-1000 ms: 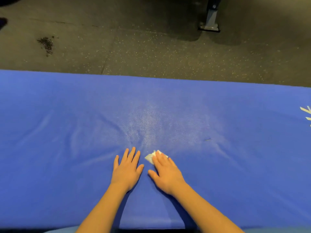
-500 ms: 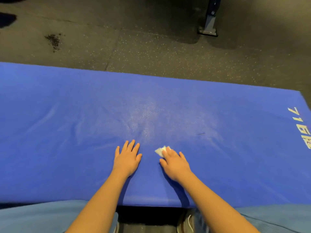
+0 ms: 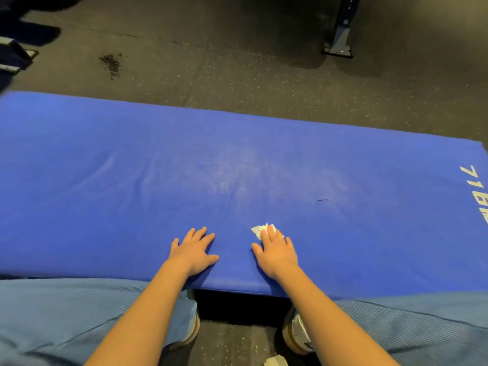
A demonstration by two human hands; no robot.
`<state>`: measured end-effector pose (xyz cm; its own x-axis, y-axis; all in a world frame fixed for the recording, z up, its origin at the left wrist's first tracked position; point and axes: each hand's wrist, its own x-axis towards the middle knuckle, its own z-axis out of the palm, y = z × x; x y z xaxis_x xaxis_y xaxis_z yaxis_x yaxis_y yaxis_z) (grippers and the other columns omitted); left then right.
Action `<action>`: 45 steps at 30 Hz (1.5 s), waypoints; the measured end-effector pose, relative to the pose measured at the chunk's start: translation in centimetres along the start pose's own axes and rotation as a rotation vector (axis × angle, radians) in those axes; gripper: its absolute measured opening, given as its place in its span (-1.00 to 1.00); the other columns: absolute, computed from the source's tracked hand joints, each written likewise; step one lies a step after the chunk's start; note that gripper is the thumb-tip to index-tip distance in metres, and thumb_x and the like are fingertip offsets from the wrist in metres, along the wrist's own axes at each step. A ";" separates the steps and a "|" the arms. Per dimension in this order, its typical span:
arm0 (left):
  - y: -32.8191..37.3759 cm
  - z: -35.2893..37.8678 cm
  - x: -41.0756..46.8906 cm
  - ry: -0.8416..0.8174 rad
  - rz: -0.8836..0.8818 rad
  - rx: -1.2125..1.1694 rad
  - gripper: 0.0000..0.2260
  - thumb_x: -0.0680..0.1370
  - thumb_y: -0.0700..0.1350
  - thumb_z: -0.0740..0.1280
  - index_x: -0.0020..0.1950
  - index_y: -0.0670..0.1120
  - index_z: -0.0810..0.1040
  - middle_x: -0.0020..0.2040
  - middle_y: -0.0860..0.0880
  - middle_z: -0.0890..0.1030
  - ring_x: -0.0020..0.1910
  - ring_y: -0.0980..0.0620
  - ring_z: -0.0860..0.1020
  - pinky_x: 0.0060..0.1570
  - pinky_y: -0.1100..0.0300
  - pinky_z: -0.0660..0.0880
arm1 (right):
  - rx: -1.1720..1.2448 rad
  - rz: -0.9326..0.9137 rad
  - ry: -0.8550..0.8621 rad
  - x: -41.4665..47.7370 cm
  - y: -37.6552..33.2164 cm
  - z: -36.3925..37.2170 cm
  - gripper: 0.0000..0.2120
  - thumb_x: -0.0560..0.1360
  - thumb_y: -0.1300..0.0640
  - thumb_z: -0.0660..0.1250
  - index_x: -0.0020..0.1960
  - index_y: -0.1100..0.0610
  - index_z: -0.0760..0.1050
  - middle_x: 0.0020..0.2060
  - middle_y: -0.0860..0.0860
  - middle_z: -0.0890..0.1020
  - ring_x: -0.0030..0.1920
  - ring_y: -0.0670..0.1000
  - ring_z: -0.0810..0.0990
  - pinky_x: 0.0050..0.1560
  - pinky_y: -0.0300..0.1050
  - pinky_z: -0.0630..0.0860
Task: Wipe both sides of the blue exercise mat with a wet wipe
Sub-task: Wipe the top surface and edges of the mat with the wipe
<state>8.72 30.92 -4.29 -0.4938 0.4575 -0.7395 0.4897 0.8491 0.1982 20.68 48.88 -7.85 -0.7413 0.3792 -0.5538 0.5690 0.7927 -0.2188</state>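
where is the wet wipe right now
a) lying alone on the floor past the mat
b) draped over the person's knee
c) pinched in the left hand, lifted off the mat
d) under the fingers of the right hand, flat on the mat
d: the white wet wipe pokes out from under the straight fingers of the right hand, which presses it on the blue mat; the left hand lies flat and bare.

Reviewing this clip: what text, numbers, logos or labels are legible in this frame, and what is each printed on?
"71": pale print on the right end of the blue mat, turned sideways.
Characters after it: partly cut off by the frame edge, not readable.
Wet wipe, shoes, metal stand: no legible marking.
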 end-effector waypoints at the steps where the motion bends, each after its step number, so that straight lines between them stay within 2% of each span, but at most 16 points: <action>1: 0.0 0.3 0.1 0.013 -0.005 0.002 -0.42 0.63 0.15 0.13 0.59 0.11 -0.02 0.60 0.09 -0.14 0.57 0.02 -0.18 0.50 -0.15 -0.12 | 0.040 -0.064 0.013 -0.9 -1.1 0.3 -0.44 0.60 -0.15 -0.01 0.50 0.13 0.14 0.52 0.07 0.11 0.48 0.07 0.12 0.44 0.01 0.04; 3: -0.1 0.7 0.3 0.033 -0.010 -0.002 -0.41 0.62 0.17 0.13 0.59 0.11 -0.02 0.60 0.09 -0.14 0.57 0.02 -0.18 0.49 -0.16 -0.13 | 0.129 -0.303 -0.008 -3.5 -3.3 0.6 -0.41 0.54 -0.19 -0.04 0.42 0.15 0.29 0.46 0.10 0.25 0.43 0.12 0.23 0.37 -0.03 0.15; 5: -0.1 0.8 0.4 0.044 -0.010 -0.002 -0.41 0.62 0.19 0.13 0.59 0.12 0.00 0.60 0.10 -0.13 0.57 0.02 -0.17 0.49 -0.16 -0.13 | 0.094 -0.443 -0.039 -5.3 -3.7 0.6 -0.48 0.59 -0.13 -0.04 0.45 0.10 0.27 0.50 0.02 0.19 0.48 0.03 0.16 0.42 -0.06 0.08; 8: -0.1 0.6 0.4 0.035 -0.002 -0.005 -0.43 0.62 0.16 0.14 0.59 0.12 0.01 0.60 0.09 -0.12 0.57 0.01 -0.16 0.49 -0.16 -0.12 | -0.033 -0.318 -0.021 -5.0 -1.5 0.5 -0.48 0.60 -0.10 -0.17 0.48 0.03 0.19 0.53 -0.03 0.11 0.49 -0.03 0.12 0.45 -0.01 0.00; 10: -0.1 0.6 0.4 0.036 0.003 -0.012 -0.43 0.63 0.15 0.13 0.59 0.11 0.00 0.60 0.08 -0.12 0.57 0.01 -0.16 0.49 -0.17 -0.13 | -0.112 -0.170 0.027 -4.8 -0.8 0.5 -0.29 0.46 -0.20 -0.32 0.48 0.06 0.15 0.53 0.01 0.09 0.48 0.00 0.12 0.45 0.01 0.02; 12: -0.1 0.7 0.2 0.045 0.001 -0.008 -0.43 0.63 0.15 0.13 0.59 0.11 0.00 0.60 0.08 -0.12 0.57 0.01 -0.17 0.49 -0.17 -0.13 | -0.083 -0.174 0.040 -5.4 -1.7 1.0 -0.10 0.30 -0.27 -0.39 0.50 0.10 0.12 0.53 0.05 0.08 0.49 0.03 0.09 0.45 -0.01 0.04; 15: 0.0 0.8 0.2 0.065 -0.002 0.006 -0.42 0.63 0.16 0.13 0.59 0.10 0.00 0.60 0.07 -0.12 0.57 0.00 -0.16 0.49 -0.18 -0.13 | -0.008 -0.399 -0.025 -8.5 -4.2 1.1 -0.23 0.45 -0.30 -0.20 0.51 0.11 0.14 0.53 0.05 0.11 0.50 0.06 0.10 0.45 -0.05 0.05; 18: 0.2 0.7 -0.2 0.079 0.006 0.005 -0.43 0.63 0.15 0.14 0.59 0.08 0.03 0.60 0.06 -0.08 0.57 -0.01 -0.13 0.49 -0.18 -0.09 | -0.092 -0.540 -0.009 -9.8 -3.5 0.1 -0.45 0.59 -0.06 0.14 0.52 0.09 0.13 0.53 0.02 0.10 0.49 0.05 0.12 0.44 -0.06 0.06; 21: 0.2 0.7 -0.8 0.090 0.025 0.028 -0.47 0.65 0.12 0.13 0.58 0.05 0.09 0.60 0.06 -0.01 0.57 -0.02 -0.07 0.48 -0.15 -0.02 | -0.202 -0.417 0.120 -9.3 -1.9 0.9 -0.38 0.46 0.00 0.35 0.45 0.15 0.26 0.47 0.12 0.26 0.40 0.14 0.33 0.40 0.04 0.21; 24: -0.2 0.5 -1.5 0.105 0.059 0.080 -0.54 0.63 0.09 0.15 0.52 0.03 0.22 0.55 0.04 0.15 0.53 -0.02 0.08 0.40 -0.10 0.15 | -0.206 -0.334 0.151 -9.5 -3.1 3.1 -0.24 0.10 -0.05 0.60 0.24 0.17 0.50 0.24 0.15 0.54 0.14 0.16 0.59 0.11 0.01 0.54; 27: -0.7 -0.1 -2.3 0.098 0.061 0.131 -0.58 0.61 0.05 0.18 0.47 0.00 0.32 0.47 0.02 0.28 0.45 0.00 0.23 0.32 -0.04 0.25 | -0.180 -0.421 0.221 -10.0 -4.5 4.1 -0.20 -0.05 -0.01 0.64 0.16 0.14 0.56 0.15 0.09 0.60 0.06 0.09 0.63 0.02 -0.09 0.59; 32: -1.8 -0.9 -4.0 0.029 0.038 0.149 -0.51 0.57 0.06 0.27 0.47 0.01 0.31 0.49 0.01 0.26 0.46 0.00 0.23 0.31 -0.03 0.25 | -0.241 -0.408 0.233 -9.7 -3.6 3.9 -0.07 -0.11 0.14 0.66 0.24 0.14 0.45 0.16 0.09 0.60 0.06 0.09 0.63 -0.03 -0.06 0.58; 35: -2.4 -1.0 -5.0 -0.033 0.033 0.192 -0.33 0.52 0.11 0.35 0.56 0.06 0.14 0.58 0.04 0.07 0.53 -0.01 0.10 0.41 -0.06 0.19 | -0.287 -0.371 0.244 -9.3 -3.8 3.6 -0.19 -0.08 0.17 0.66 0.16 0.16 0.53 0.10 0.11 0.62 -0.01 0.11 0.64 -0.08 -0.07 0.58; 38: -3.1 -0.6 -5.5 -0.038 -0.001 0.261 -0.19 0.46 0.12 0.42 0.58 0.10 0.03 0.60 0.06 -0.03 0.55 -0.03 0.03 0.44 -0.12 0.15 | -0.339 -0.364 0.244 -8.7 -3.4 3.5 -0.16 -0.09 0.16 0.64 0.15 0.19 0.42 0.03 0.13 0.64 -0.12 0.11 0.63 -0.16 -0.08 0.57; 42: -4.0 -0.1 -5.8 0.025 -0.046 0.289 -0.16 0.45 0.12 0.43 0.58 0.10 -0.01 0.59 0.05 -0.03 0.55 -0.05 0.02 0.42 -0.16 0.16 | -0.425 -0.287 0.262 -8.1 -3.6 3.3 -0.41 -0.04 0.17 0.62 -0.03 0.16 0.59 -0.13 0.09 0.64 -0.28 0.06 0.59 -0.29 -0.09 0.55; 45: -4.0 0.1 -6.0 0.066 -0.043 0.254 -0.21 0.50 0.12 0.36 0.59 0.09 -0.03 0.59 0.06 -0.02 0.55 -0.04 0.03 0.44 -0.18 0.12 | -0.448 -0.267 0.259 -7.8 -3.7 2.4 -0.44 -0.10 0.19 0.61 -0.09 0.15 0.62 -0.20 0.08 0.63 -0.35 0.05 0.57 -0.42 -0.15 0.48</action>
<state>9.82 24.79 -0.75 -0.5596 0.4454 -0.6989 0.6277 0.7784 -0.0066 25.19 41.82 -4.69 -0.9334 0.1976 -0.2996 0.1856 0.9802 0.0683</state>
